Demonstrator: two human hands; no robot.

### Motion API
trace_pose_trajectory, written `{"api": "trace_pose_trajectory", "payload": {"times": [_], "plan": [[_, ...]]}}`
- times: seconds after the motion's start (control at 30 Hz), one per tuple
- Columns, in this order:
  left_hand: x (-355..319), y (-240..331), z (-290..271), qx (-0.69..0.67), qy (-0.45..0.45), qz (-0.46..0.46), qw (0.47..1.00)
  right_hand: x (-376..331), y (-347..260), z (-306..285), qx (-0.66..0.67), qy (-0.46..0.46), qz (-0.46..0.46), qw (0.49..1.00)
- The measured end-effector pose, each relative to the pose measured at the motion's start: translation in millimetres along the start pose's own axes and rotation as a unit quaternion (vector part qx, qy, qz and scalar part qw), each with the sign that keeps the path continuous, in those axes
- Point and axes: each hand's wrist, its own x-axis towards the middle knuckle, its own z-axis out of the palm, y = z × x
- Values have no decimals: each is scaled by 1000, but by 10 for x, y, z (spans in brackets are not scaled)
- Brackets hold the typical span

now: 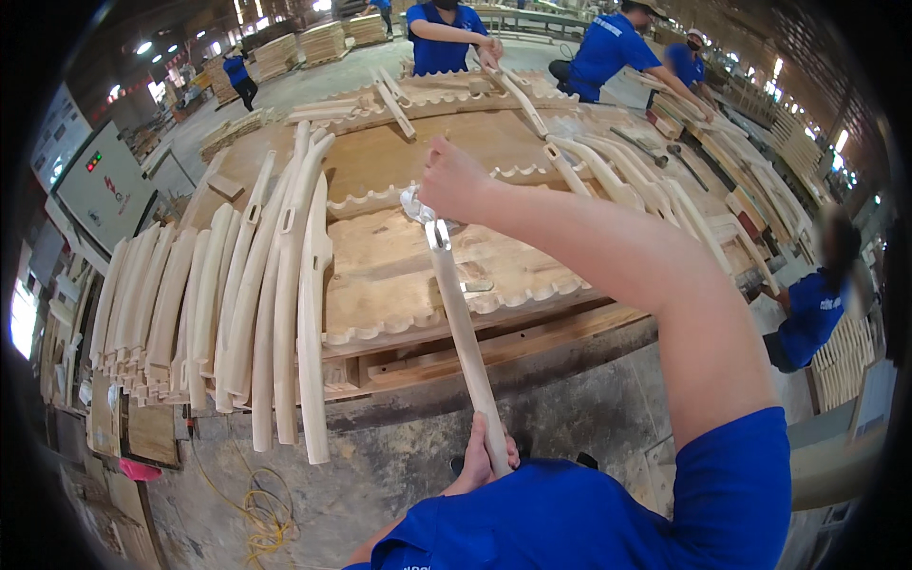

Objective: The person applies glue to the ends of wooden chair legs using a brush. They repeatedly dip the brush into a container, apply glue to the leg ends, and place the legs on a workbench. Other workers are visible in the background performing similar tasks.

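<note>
Curved wooden rail being wiped at its slotted upper end, one piece among many

The left hand has its grip wrapped around the lower end of a pale curved rail, which slants up over the desk; the right hand pinches a crumpled white cloth against the rail's top, beside the slot. To the left a long row of like rails lies side by side on the desk, more on the far right. Which are finished cannot be told; judging by this, work on the held rail is under way, with much left
</note>
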Motion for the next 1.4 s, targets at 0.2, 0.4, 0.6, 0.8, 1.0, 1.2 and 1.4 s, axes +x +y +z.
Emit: {"api": "trace_pose_trajectory", "payload": {"times": [0.2,0.4,0.6,0.8,1.0,1.2,1.4], "plan": [[-21,41,-13,-28,-14,-3,1000,36,70,-19,-4,-16,-23,1000],[-14,71,-21,-45,-19,-12,999,102,92,14,55,-12,-37,998],[-3,89,-36,-37,-29,-2,999,109,126,-63,50,-66,-28,996],[-25,101,-18,-31,-17,-4,999,81,42,-168,24,-60,-25,998],[-26,107,-14,-27,-16,-10,999,64,32,-80,32,15,-43,998],[-18,99,-30,-30,-18,-14,999,-43,67,32,10,140,-45,989],[26,108,-124,-10,-49,-15,999,-192,298,66,27,236,-31,971]]}}
